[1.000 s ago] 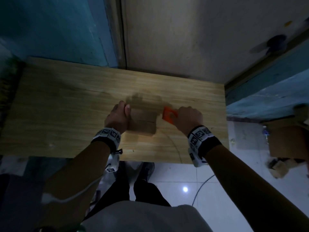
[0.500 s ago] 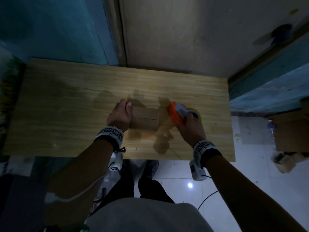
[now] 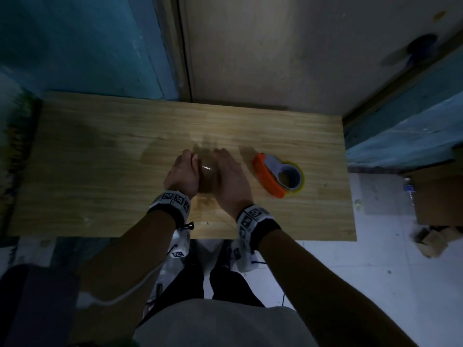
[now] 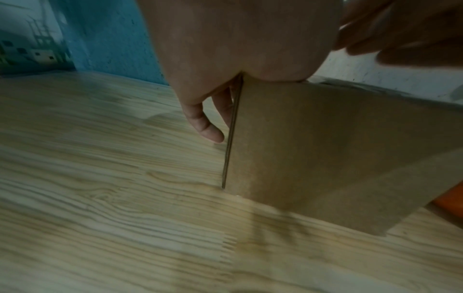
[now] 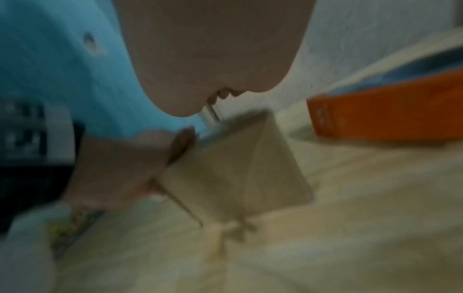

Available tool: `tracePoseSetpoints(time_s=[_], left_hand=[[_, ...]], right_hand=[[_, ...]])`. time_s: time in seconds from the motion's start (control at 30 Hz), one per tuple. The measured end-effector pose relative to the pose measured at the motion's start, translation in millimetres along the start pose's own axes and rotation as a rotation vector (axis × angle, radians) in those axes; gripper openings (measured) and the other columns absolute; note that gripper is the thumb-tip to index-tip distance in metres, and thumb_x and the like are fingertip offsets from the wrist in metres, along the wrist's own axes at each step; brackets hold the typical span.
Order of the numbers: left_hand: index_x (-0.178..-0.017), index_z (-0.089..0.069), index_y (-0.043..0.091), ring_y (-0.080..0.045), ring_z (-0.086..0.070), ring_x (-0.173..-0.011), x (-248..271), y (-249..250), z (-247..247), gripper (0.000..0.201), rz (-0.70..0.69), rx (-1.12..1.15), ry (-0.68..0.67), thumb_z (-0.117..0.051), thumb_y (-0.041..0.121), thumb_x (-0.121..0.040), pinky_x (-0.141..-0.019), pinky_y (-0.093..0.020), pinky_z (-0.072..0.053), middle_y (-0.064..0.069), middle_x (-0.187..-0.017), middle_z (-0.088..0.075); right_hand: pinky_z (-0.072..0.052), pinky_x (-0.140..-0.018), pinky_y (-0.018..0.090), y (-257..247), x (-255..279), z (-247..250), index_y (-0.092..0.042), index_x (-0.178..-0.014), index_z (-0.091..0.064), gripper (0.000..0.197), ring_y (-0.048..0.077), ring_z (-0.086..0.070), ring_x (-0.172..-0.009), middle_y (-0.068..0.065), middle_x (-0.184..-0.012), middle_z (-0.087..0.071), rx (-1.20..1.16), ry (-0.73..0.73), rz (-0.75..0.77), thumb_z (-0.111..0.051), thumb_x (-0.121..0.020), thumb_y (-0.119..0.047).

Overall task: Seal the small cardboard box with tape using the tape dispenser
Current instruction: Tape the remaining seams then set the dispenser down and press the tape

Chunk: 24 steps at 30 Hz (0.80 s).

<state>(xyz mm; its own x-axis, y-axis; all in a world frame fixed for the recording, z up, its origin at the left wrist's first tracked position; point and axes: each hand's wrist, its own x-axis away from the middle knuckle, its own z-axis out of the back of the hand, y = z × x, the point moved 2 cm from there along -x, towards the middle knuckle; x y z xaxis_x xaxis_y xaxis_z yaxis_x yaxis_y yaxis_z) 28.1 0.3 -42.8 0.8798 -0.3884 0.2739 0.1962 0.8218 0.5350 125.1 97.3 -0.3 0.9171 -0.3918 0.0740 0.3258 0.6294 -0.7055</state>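
Note:
The small brown cardboard box stands on the wooden table, mostly hidden between my hands. My left hand grips its left end, thumb on top and fingers curled down the side. My right hand lies flat over the box top with its fingers stretched forward. The box looks closed, and a shiny strip shows on its top. The tape dispenser, with an orange handle, grey body and yellowish roll, lies on the table to the right, held by neither hand. The right wrist view is blurred and shows the box and the orange dispenser.
A wall and a door frame rise right behind the table. The table's right edge drops to a tiled floor, where a large cardboard box and a bottle stand. My legs are at the front edge.
My right hand has set the tape dispenser down on the table to the right and come back onto the box top. My left hand has kept its hold on the box.

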Motion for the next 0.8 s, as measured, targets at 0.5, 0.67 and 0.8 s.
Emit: tracePoseSetpoints(time_s=[0.5,0.67,0.8], left_hand=[[-0.108,-0.046,0.014,-0.032,-0.060,-0.089,-2.4,-2.6,-1.7,0.036,-0.021,0.009,0.015,-0.025,0.042,-0.103,-0.070,-0.034,-0.037,-0.008,-0.107,-0.060],[-0.107,-0.047,0.014,-0.026,-0.059,-0.082,-4.4,-7.3,-3.8,0.034,-0.055,0.090,0.035,-0.027,0.041,-0.102,-0.069,-0.035,-0.045,-0.005,-0.098,-0.059],[-0.098,-0.048,0.016,-0.018,-0.056,-0.070,-4.8,-13.4,-6.1,0.029,-0.123,0.188,0.061,-0.033,0.040,-0.101,-0.062,-0.033,-0.048,0.000,-0.084,-0.057]], right_hand=[[0.002,-0.121,0.025,19.5,0.1,-38.1,-0.009,-0.158,-0.019,0.068,0.019,-0.006,-0.154,0.007,-0.167,-0.014,0.223,0.122,-0.129,-0.048,-0.097,-0.009],[-0.012,-0.124,0.032,24.1,0.3,-37.9,-0.012,-0.158,-0.020,0.076,0.020,-0.005,-0.154,0.006,-0.167,-0.013,0.131,0.194,-0.273,-0.052,-0.090,-0.002],[-0.021,-0.114,0.023,33.6,4.4,-33.9,-0.014,-0.158,-0.021,0.063,0.017,-0.010,-0.154,0.003,-0.167,-0.015,-0.059,0.186,-0.271,-0.044,-0.100,-0.007]])
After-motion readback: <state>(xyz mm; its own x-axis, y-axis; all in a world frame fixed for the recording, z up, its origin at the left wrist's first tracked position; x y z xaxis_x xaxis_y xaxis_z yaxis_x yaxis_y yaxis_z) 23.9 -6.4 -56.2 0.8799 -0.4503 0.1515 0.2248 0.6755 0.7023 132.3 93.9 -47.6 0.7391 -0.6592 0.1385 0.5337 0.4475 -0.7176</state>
